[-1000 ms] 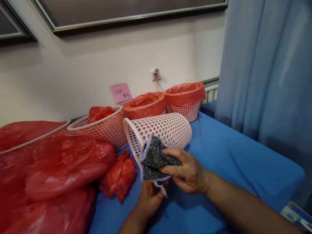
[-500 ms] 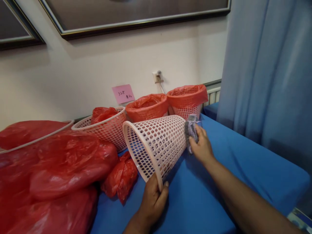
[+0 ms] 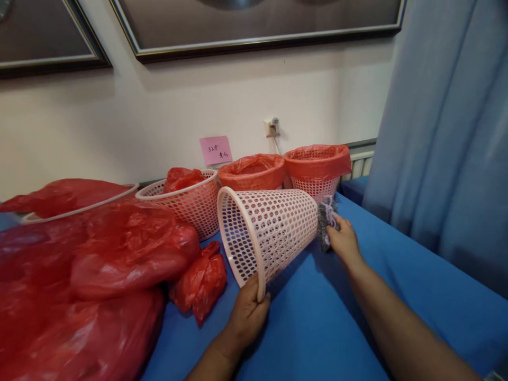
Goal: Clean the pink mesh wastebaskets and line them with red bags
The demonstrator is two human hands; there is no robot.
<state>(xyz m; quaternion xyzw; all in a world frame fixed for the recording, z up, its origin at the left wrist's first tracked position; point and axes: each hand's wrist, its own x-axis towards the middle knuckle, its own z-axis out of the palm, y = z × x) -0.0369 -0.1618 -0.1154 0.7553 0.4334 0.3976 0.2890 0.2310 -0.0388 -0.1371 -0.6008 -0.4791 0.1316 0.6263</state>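
Observation:
A pale pink plastic wastebasket [image 3: 278, 225] with round holes lies tilted on its side above the blue-covered surface, its mouth facing left. My left hand [image 3: 248, 312] grips the lower rim, thumb on the outside and fingers curled over the edge. At the basket's base end, my right hand [image 3: 344, 238] pinches a grey cloth [image 3: 327, 218] with pale purplish strands, pressed against or right beside the bottom. The basket hides part of where the cloth meets it.
Along the wall stand two baskets with red liners, a red-lined basket [image 3: 317, 164] and its neighbour [image 3: 252, 172], plus a basket [image 3: 190, 203] with a crumpled bag. Red plastic bags [image 3: 119, 275] pile up at left. A blue curtain [image 3: 440, 137] hangs right; a pink note [image 3: 216, 150] is on the wall.
The view has swung left, shifting the scene rightward. My left hand keeps its hold on the rim, and the right hand stays at the base with the cloth, which has turned slightly.

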